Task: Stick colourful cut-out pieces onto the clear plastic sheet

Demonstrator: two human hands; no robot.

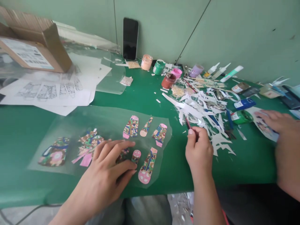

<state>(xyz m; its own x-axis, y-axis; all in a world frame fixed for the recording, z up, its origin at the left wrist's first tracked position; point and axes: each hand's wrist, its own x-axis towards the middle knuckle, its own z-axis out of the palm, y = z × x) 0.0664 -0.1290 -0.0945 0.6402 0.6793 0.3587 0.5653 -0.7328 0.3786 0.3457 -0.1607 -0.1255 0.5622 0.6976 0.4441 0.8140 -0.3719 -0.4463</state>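
Observation:
My left hand (pixel 107 165) rests with spread fingers on a clear plastic sheet (pixel 110 115). Its fingertips lie beside a small camouflage-and-pink paper cutout (pixel 136 155) and partly cover another piece. More cutouts lie around it: a wide bag-like one (pixel 55 152), a bunch of strips (pixel 90 142), and a long piece with a round pink end (pixel 147 167). To the right of the sheet, my right hand (pixel 199 147) is closed around a thin dark stick-like tool (pixel 187 123), its tip pointing up toward the paper scraps; its exact kind is unclear.
White paper scraps (pixel 199 104) are heaped ahead of my right hand. Open paint jars (pixel 168 80) and glue tubes stand behind. A phone (pixel 130 38) leans on the wall. Printed sheets (pixel 47 90) and a cardboard box (pixel 35 47) occupy the left. A co-worker's hand (pixel 278 120) touches paper at right.

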